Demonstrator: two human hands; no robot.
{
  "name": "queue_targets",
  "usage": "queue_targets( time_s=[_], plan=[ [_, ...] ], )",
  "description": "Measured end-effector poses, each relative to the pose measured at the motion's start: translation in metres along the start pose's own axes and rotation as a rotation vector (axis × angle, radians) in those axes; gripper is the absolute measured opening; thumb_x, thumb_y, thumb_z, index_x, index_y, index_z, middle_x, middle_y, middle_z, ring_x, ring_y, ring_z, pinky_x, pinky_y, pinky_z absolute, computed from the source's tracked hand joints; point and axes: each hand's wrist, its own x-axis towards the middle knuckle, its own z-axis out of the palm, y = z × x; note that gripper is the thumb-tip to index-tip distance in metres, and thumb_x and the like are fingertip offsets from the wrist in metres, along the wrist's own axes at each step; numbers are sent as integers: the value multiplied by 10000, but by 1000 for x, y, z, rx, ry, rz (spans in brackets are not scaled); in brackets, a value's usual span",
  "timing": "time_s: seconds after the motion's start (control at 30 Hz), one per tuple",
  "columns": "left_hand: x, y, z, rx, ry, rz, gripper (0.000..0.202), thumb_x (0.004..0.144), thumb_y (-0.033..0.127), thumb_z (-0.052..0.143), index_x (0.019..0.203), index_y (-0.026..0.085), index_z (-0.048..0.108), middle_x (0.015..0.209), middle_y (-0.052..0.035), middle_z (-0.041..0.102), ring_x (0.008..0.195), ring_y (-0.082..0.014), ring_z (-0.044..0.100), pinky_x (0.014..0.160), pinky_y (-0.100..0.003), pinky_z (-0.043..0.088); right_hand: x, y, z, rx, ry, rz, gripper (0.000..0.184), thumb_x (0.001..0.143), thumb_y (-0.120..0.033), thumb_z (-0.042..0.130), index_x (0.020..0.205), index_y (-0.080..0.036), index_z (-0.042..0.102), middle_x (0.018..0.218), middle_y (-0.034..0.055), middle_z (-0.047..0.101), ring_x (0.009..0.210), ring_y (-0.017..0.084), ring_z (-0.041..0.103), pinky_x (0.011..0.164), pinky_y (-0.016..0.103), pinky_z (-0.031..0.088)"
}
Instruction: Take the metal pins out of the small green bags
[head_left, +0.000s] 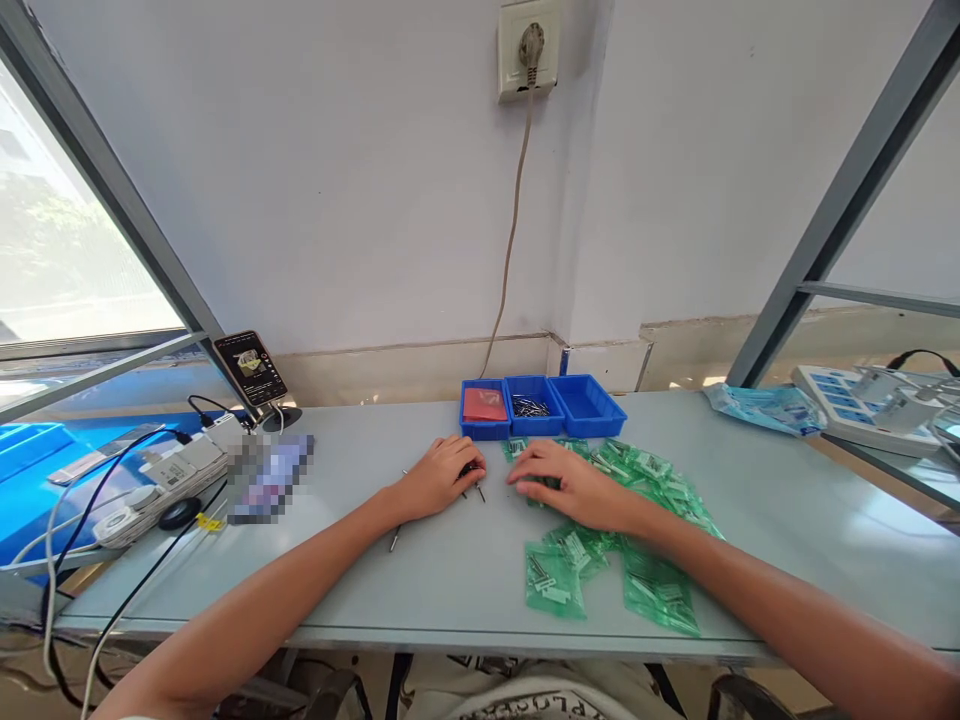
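Note:
My left hand (441,476) rests on the table with its fingers curled over several thin dark metal pins. A few pin ends poke out beneath the fingertips, and the rest are hidden by the hand. One more metal pin (394,539) lies beside my left wrist. My right hand (561,482) hovers at the left edge of a spread of green plastic bags, its fingers bent but apart, with nothing visible in them. Small metal and white pieces show through the nearest green bag (553,580). Behind both hands stands a blue bin (534,424) with small metal parts inside.
A blue bin with red packets (484,405) and another blue bin (589,408) flank the middle one. On the left are a propped phone (251,368), power strips (161,487) and loose cables. A light-blue packet (765,409) and white power strips (874,410) lie at right.

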Motion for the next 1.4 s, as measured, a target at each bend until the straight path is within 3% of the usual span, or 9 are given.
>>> queue_targets(
  time_s=[0.33, 0.53, 0.67, 0.87, 1.07, 1.4],
  plan=[
    [1, 3, 3, 103, 26, -72, 108, 1050, 284, 514, 1002, 208, 573, 1043, -47, 638, 993, -235, 556, 876, -375, 415, -3, -5, 9, -200, -258, -95, 498, 1016, -593, 545, 1465, -389, 612, 1519, 57, 572, 1350, 338, 473, 1138, 534, 344],
    [1, 3, 3, 97, 23, -69, 111, 1046, 288, 518, 987, 208, 567, 1024, -52, 632, 983, -241, 552, 877, -378, 417, -3, -6, 10, -210, -237, -98, 542, 1048, -567, 493, 1535, -333, 542, 1522, 49, 591, 1321, 316, 487, 1125, 500, 372],
    [1, 2, 2, 78, 12, -60, 141, 1057, 328, 528, 993, 210, 570, 1026, -51, 626, 972, -236, 548, 880, -373, 420, -2, -5, 9, -214, -180, -95, 485, 1062, -526, 491, 1462, -285, 621, 1431, 55, 658, 1283, 299, 512, 1117, 471, 394],
    [0, 0, 2, 53, 7, -51, 153, 1064, 350, 537, 1006, 212, 572, 1034, -36, 624, 968, -221, 542, 889, -361, 408, 1, 11, 8, -295, -17, -97, 301, 1075, -397, 511, 1207, -251, 738, 1217, 80, 733, 1128, 281, 603, 1019, 460, 463],
    [0, 1, 1, 42, 1, -56, 156, 1069, 352, 535, 1002, 214, 563, 1043, -25, 625, 978, -215, 539, 903, -358, 397, 2, 17, 5, -347, 69, -72, 212, 1069, -224, 490, 1084, -239, 701, 1074, 72, 729, 1027, 257, 633, 919, 412, 498],
    [0, 0, 0, 45, -9, -61, 168, 1071, 367, 532, 1011, 214, 569, 1045, -32, 626, 978, -220, 543, 903, -366, 397, 1, 16, 6, -349, 97, -47, 197, 1071, -223, 479, 1080, -237, 675, 1061, 73, 719, 999, 258, 632, 894, 408, 502]
  ],
)
